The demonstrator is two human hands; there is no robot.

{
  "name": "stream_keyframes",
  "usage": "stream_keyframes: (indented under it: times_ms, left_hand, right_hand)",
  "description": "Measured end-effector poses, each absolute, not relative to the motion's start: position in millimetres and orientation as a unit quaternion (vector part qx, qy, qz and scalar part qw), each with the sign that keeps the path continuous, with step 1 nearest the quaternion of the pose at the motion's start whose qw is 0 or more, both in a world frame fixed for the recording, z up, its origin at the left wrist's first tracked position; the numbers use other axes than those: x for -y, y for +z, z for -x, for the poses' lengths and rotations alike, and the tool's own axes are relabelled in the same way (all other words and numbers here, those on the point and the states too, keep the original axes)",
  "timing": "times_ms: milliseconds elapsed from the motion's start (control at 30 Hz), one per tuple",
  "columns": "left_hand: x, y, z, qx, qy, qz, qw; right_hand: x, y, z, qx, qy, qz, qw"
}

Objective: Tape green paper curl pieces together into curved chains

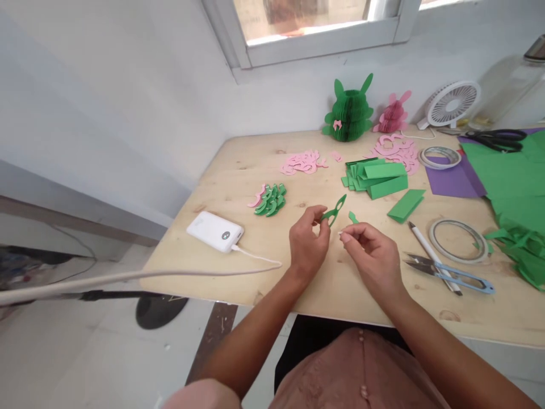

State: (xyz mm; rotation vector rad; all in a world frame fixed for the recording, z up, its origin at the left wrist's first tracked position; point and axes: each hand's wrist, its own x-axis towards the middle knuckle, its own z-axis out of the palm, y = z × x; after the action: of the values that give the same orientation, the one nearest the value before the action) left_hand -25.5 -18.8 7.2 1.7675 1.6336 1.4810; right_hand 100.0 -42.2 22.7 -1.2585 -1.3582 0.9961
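The left hand (309, 241) pinches a green paper cut-out (335, 213) between thumb and fingers, while just beside it the right hand (374, 255) has its grip closed on a white scrap (341, 232), perhaps tape, too small to tell. Beyond both grips lie folded green strips (377, 177); to their left, green curled pieces (271, 201); to their right, blue-handled snips (457, 270) on the worktop (340, 295).

Power bank (210, 230) out left of the left hand (310, 236), cable (258, 257) plugged in; beyond the right hand (371, 253), off to its right, a fan (453, 105), jar (508, 91) just beside; ahead of both, a window (306, 17)!
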Motion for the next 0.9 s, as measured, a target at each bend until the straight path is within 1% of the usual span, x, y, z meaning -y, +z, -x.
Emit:
stream_keyframes:
  times_ms: [67,167,367,667,900]
  left_hand:
    - [6.8,5.8,24.9,-0.569,0.521,-0.613,0.172]
    - [-1.9,-1.2,24.9,-0.566,0.533,-0.603,0.180]
    - [0.4,-11.8,24.4,-0.560,0.539,-0.602,0.184]
    - [2.5,-9.1,22.8,-0.554,0.522,-0.622,0.184]
    - [1.2,-9.3,22.3,-0.553,0.533,-0.605,0.207]
  right_hand:
    - [32.3,19.4,-94.5,0.534,0.424,0.511,0.523]
    - [23.7,11.6,-91.1,0.505,0.431,0.517,0.540]
    - [21.9,2.3,-94.8,0.498,0.434,0.533,0.529]
    - [19.9,-0.3,-96.8,0.503,0.433,0.532,0.526]
    - [18.5,0.2,-98.3,0.514,0.425,0.517,0.537]
